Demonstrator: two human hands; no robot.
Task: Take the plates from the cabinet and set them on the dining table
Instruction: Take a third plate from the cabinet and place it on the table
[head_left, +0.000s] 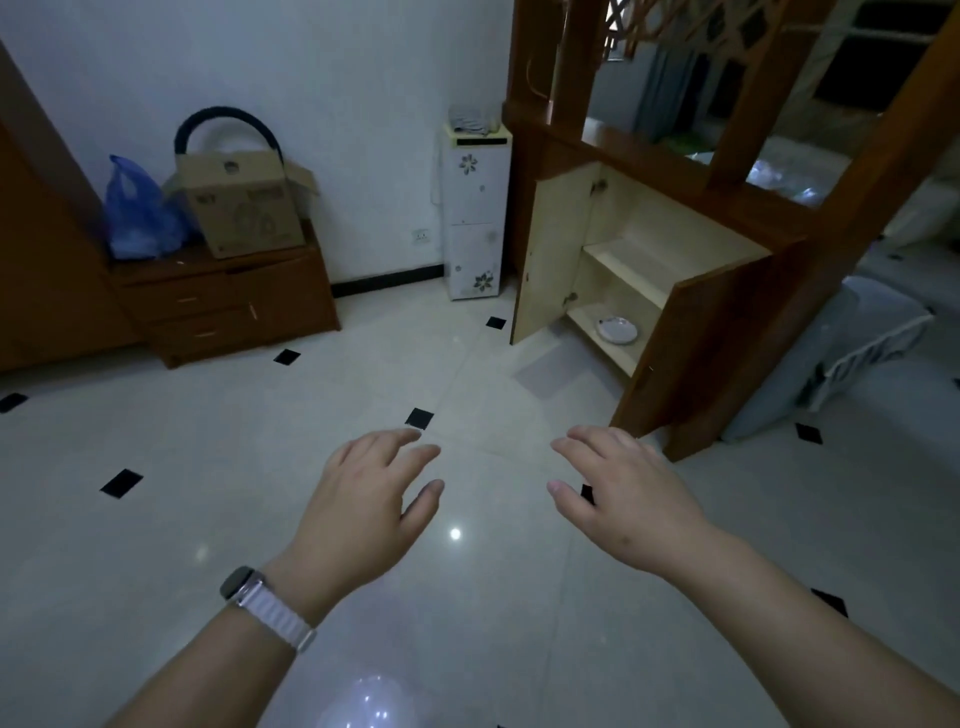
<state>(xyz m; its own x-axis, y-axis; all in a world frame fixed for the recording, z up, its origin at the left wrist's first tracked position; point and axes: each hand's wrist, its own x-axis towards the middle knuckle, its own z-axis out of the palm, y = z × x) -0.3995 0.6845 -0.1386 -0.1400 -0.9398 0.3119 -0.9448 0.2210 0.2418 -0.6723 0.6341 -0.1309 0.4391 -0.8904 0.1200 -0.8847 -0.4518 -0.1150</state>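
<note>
Glossy pale tile floor w/ small black diamond insets. White wall behind; low wooden drawer unit at left. Dim light.

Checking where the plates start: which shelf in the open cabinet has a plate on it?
The bottom shelf: one round white plate lies on it. The upper shelf shows nothing on its visible part.

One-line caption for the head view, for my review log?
Left hand and right hand, both open and empty, extend toward the open cabinet, where a plate lies on the bottom shelf.
</note>
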